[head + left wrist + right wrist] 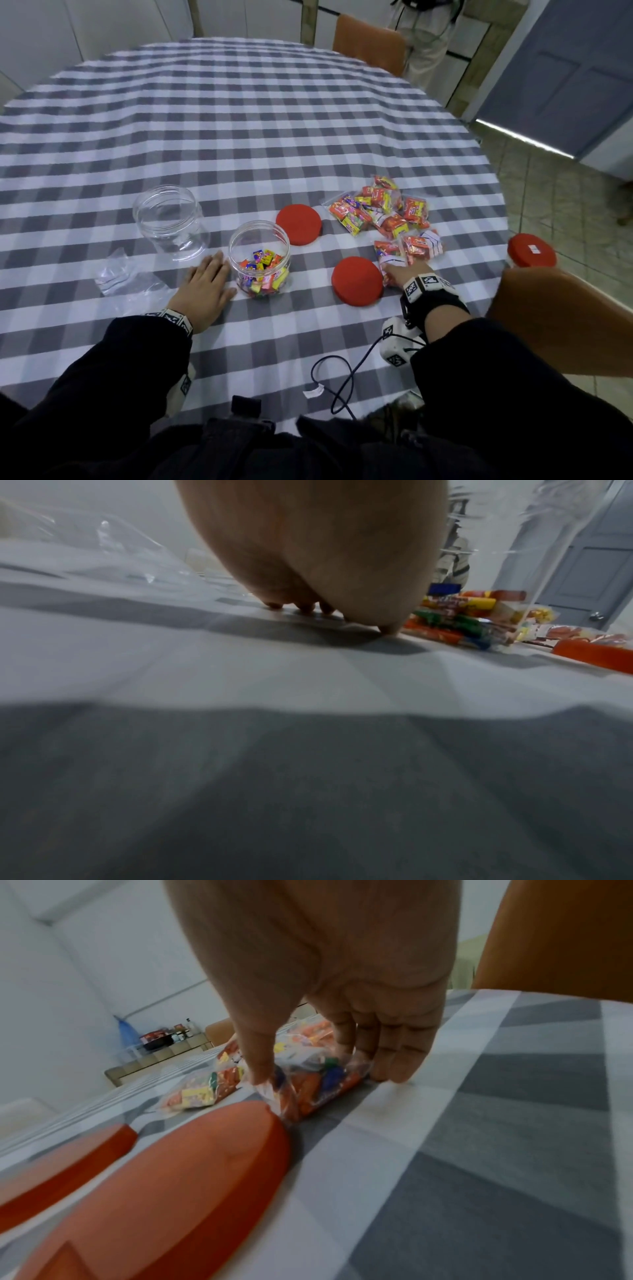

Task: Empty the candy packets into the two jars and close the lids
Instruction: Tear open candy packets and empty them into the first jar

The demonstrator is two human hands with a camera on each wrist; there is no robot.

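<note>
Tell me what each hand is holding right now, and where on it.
The right hand pinches a candy packet between thumb and fingers, across its near end, beside a red lid. The left hand holds nothing, flat on the tablecloth.

I can't read any text here. The candy packets (383, 212) carry print too small and blurred to make out, and the white sticker (533, 249) on the far red lid (531, 251) is illegible.
</note>
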